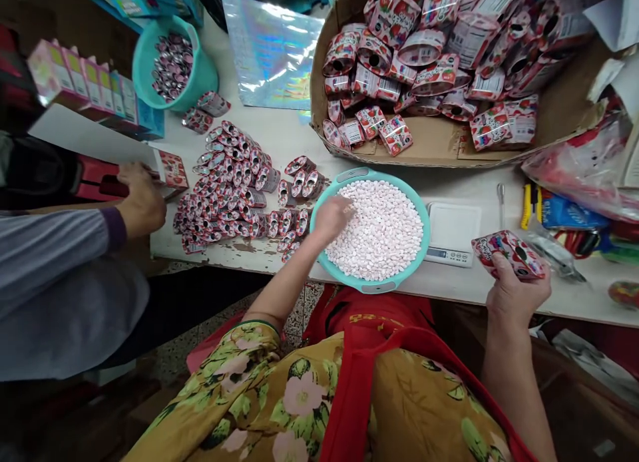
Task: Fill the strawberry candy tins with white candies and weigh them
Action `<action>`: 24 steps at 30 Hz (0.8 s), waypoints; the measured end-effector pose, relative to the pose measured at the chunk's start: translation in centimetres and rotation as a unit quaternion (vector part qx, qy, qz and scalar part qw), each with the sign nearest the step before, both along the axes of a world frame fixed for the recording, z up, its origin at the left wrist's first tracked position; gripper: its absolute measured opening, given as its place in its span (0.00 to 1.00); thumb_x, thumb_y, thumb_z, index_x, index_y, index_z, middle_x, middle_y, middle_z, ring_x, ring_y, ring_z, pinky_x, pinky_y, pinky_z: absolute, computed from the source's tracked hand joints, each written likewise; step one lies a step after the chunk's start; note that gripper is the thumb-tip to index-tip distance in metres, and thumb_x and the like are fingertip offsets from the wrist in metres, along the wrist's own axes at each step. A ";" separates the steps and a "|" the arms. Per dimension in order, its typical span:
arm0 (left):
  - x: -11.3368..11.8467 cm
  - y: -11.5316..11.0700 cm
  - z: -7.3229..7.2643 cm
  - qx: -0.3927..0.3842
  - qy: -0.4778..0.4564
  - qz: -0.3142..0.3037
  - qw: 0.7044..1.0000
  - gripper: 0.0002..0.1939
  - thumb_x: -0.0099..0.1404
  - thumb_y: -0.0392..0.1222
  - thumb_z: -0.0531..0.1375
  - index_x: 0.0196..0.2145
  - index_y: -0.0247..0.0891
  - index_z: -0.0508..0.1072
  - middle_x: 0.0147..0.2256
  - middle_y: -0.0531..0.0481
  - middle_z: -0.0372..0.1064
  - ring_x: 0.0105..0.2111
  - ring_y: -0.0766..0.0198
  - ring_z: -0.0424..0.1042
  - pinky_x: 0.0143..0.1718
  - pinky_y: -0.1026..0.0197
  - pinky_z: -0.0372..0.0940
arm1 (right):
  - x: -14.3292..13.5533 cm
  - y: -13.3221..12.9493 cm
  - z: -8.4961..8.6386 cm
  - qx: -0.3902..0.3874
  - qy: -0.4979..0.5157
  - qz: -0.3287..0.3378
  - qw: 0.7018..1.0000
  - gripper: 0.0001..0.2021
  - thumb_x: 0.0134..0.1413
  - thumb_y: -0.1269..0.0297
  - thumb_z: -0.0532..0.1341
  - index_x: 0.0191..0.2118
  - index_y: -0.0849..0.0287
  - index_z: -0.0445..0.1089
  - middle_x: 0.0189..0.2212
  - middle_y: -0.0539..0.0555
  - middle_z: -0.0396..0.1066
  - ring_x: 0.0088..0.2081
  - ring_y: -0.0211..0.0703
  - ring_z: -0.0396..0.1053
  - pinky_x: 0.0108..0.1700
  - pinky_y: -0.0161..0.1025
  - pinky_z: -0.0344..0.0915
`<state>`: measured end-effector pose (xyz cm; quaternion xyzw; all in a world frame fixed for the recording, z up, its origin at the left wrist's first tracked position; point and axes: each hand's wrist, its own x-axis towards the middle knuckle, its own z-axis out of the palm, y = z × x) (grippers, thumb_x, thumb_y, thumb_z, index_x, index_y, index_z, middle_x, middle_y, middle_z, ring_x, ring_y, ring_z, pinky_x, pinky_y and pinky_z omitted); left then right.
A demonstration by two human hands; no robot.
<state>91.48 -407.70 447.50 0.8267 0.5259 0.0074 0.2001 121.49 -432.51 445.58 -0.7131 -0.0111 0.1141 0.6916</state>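
My left hand reaches over the left side of a turquoise basin. Its fingers look drawn together at the surface of many small white candies; blur hides whether any are between them. At the right, my right hand grips a small red candy carton with strawberry print and a dark round hole, thumb on top. Between the basin and that carton lies a white digital scale. Left of the basin stand rows of similar red cartons, hole side up.
A large cardboard box of red cartons stands behind the basin. A turquoise bucket holds small silvery-pink pieces. At left, a co-worker's hand touches a red-and-white box. A spoon and yellow cutter lie at right.
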 end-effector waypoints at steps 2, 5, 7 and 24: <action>1.7 -1.9 -0.5 -0.060 0.038 -0.051 0.996 0.08 0.69 0.38 0.59 0.41 0.38 0.77 0.45 0.43 0.75 0.46 0.55 0.73 0.45 0.56 0.66 | -0.5 0.4 0.4 0.010 0.004 0.006 1.000 0.32 0.15 0.66 0.77 0.38 0.56 0.71 0.38 0.55 0.76 0.40 0.49 0.77 0.50 0.50 0.75; 2.3 -3.2 -0.7 -0.075 0.049 -0.051 0.995 0.06 0.68 0.37 0.58 0.38 0.38 0.76 0.44 0.43 0.75 0.45 0.54 0.73 0.43 0.56 0.65 | -1.3 0.9 0.9 0.020 0.009 0.028 0.999 0.30 0.18 0.68 0.76 0.38 0.58 0.70 0.37 0.53 0.76 0.38 0.44 0.76 0.48 0.45 0.76; 1.3 -2.9 -0.3 -0.079 -0.007 -0.027 0.996 0.07 0.66 0.36 0.60 0.42 0.40 0.75 0.41 0.46 0.75 0.42 0.57 0.74 0.42 0.58 0.65 | -1.8 0.9 1.0 0.014 0.017 0.038 0.999 0.30 0.20 0.68 0.76 0.39 0.59 0.70 0.37 0.53 0.76 0.38 0.43 0.76 0.47 0.44 0.76; -2.9 4.2 -0.7 0.143 -0.143 0.098 0.974 0.12 0.72 0.44 0.52 0.42 0.38 0.73 0.45 0.42 0.74 0.49 0.57 0.70 0.55 0.55 0.61 | -3.9 0.0 1.6 -0.076 -0.007 0.148 0.986 0.31 0.23 0.58 0.78 0.39 0.57 0.69 0.35 0.49 0.74 0.37 0.44 0.75 0.46 0.47 0.75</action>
